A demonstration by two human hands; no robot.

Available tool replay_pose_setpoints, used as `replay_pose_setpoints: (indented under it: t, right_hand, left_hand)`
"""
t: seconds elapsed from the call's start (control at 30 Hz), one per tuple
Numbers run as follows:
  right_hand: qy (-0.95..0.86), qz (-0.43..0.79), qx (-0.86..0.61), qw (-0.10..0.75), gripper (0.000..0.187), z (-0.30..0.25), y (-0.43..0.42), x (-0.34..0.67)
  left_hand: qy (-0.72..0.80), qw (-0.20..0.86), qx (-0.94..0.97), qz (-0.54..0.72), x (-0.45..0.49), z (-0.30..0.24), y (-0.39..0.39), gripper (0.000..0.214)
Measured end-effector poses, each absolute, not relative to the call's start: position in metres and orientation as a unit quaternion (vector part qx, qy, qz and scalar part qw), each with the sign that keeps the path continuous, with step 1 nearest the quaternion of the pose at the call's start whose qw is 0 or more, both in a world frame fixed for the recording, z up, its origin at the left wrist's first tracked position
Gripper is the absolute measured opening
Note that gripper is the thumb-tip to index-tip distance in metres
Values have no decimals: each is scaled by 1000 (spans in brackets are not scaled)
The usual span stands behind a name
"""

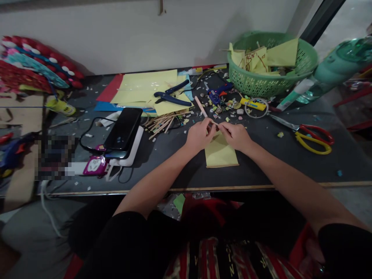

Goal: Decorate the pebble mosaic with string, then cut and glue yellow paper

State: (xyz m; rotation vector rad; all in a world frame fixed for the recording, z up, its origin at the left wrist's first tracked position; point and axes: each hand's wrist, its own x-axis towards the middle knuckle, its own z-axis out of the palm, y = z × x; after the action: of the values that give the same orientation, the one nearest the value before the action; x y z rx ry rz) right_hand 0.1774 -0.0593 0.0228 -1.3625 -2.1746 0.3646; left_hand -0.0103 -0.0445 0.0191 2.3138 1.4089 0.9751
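Observation:
Both my hands meet at the top end of a small yellow paper [221,153] on the dark table. My left hand [200,135] is closed in a pinch, and my right hand [235,135] pinches just beside it. Between their fingertips is a thin wooden stick [215,123], mostly covered by the fingers. Another thin stick [222,166] runs along the paper's near edge. Just beyond my left hand lies a pale pink pen [200,106]. A pile of wooden sticks [163,123] sits to the left of it.
Blue-handled pliers [172,97] rest on yellow sheets [145,86]. A blue glue gun [215,97] lies among scraps. Scissors [308,133] and a green basket [263,83] are to the right, near a bottle [331,71]. Leftward, a phone [124,130] lies on a white power bank [135,149].

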Motion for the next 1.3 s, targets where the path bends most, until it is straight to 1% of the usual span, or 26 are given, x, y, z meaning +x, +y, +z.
replay_pose_setpoints:
  t: [0.13, 0.27, 0.47, 0.63, 0.8, 1.0, 1.1, 1.3]
  right_hand:
    - [-811, 112, -506, 269, 48, 22, -60, 175]
    - [-820, 85, -498, 270, 48, 22, -60, 175]
    - [-820, 72, -500, 269, 46, 22, -61, 176]
    - [-824, 67, -496, 267, 46, 20, -61, 176]
    - [-826, 44, -494, 267, 49, 17, -60, 175]
    - [-833, -9, -507, 219, 48, 19, -63, 173]
    - [-836, -28, -510, 200, 47, 20, -64, 172]
    - [-836, -22, -511, 197, 44, 23, -66, 168]
  left_hand:
    - [491, 91, 801, 329, -11, 18, -45, 18]
    - [490, 77, 804, 328, -11, 18, -44, 20]
    - [505, 87, 795, 325, -10, 19, -42, 17]
    - [493, 112, 796, 333, -11, 20, -42, 19]
    - [502, 101, 792, 332, -11, 18, -41, 20]
    - [511, 75, 784, 343, -8, 12, -38, 18]
    - [498, 91, 783, 362, -7, 11, -36, 18]
    - [483, 123, 778, 382, -7, 13, -36, 18]
